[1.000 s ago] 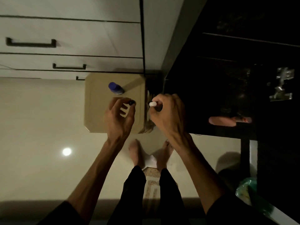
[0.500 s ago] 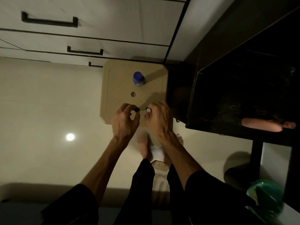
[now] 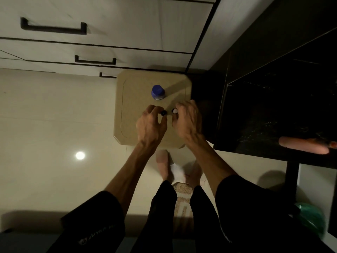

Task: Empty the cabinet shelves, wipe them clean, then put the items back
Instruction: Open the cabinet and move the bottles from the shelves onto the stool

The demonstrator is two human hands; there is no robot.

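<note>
Seen from above, centre of frame: both forearms reaching down from the lower edge, backs of the hands up, knuckles arched over a beige square plastic stool top (image 3: 131, 114).

Left hand (image 3: 150, 125) with fingers curled, fingertips pinching a small black round-topped item (image 3: 163, 112) — only its top end showing, pointing up toward the camera, so long axis not readable.

Right hand (image 3: 188, 121) likewise curled, pinching a small white round-capped item (image 3: 175, 111), cap end up, body hidden under the fingers. The two small items just beside each other, apart, over the middle of the stool.

Just above them in the frame, a blue-capped bottle (image 3: 158, 92) standing upright on the stool.

Upper left: pale cabinet drawers with black bar handles (image 3: 52, 27). Right: a dark speckled counter (image 3: 273, 110) — a pinkish cylindrical object (image 3: 302, 146) lying along its near edge.
</note>
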